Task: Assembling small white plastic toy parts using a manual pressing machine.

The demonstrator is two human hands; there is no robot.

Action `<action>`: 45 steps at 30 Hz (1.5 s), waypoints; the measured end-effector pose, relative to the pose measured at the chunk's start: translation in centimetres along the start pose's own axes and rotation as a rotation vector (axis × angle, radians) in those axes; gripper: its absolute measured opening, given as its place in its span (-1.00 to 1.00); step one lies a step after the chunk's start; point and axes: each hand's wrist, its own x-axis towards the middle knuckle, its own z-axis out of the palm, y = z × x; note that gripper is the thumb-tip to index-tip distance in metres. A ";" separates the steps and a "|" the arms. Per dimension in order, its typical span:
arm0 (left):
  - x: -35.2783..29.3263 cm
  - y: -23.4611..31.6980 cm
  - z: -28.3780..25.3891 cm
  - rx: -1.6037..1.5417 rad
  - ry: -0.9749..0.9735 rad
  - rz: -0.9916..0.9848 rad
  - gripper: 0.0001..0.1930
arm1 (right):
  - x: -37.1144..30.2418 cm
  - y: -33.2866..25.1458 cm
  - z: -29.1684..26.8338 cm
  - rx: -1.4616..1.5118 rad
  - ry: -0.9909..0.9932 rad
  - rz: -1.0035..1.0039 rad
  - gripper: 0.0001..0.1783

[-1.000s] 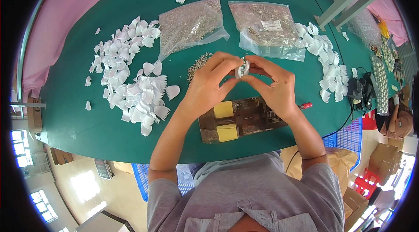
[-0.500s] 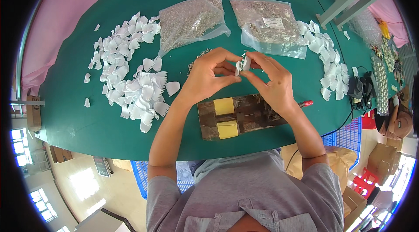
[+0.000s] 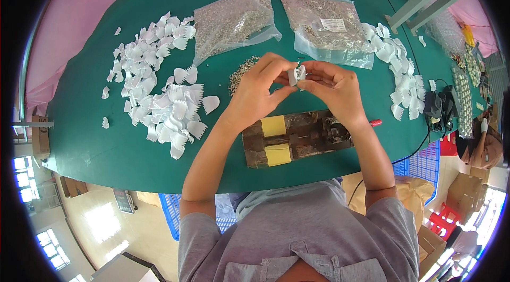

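Drawing together since half a second ago, the two white pieces (image 3: 292,76) are now sitting close against each other between the fingertips, above the green desk (image 3: 106,149). Thumb and fingers of the left hand (image 3: 260,91) are pinching them from one side, while the right hand (image 3: 339,92), fingers curled, is gripping from the other. Small metal parts (image 3: 237,76) are lying in a pile just beside the left hand. Nearer the body, a dark brown block (image 3: 311,136) with yellow patches is resting below both hands, and a large white heap (image 3: 172,114) is spreading to the left.
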 end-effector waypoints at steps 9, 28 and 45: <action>-0.1 -1.0 0.4 -0.003 0.014 -0.023 -0.55 | 0.4 0.5 0.2 -0.227 0.042 -0.029 -0.55; 0.1 -1.3 -0.4 -0.304 0.029 -0.089 -0.58 | -0.5 -1.1 1.7 -0.328 0.117 -0.236 -0.57; -0.2 1.6 -0.1 -0.536 0.042 -0.011 -0.59 | -1.5 -3.5 -0.5 -0.655 0.042 -0.740 -0.46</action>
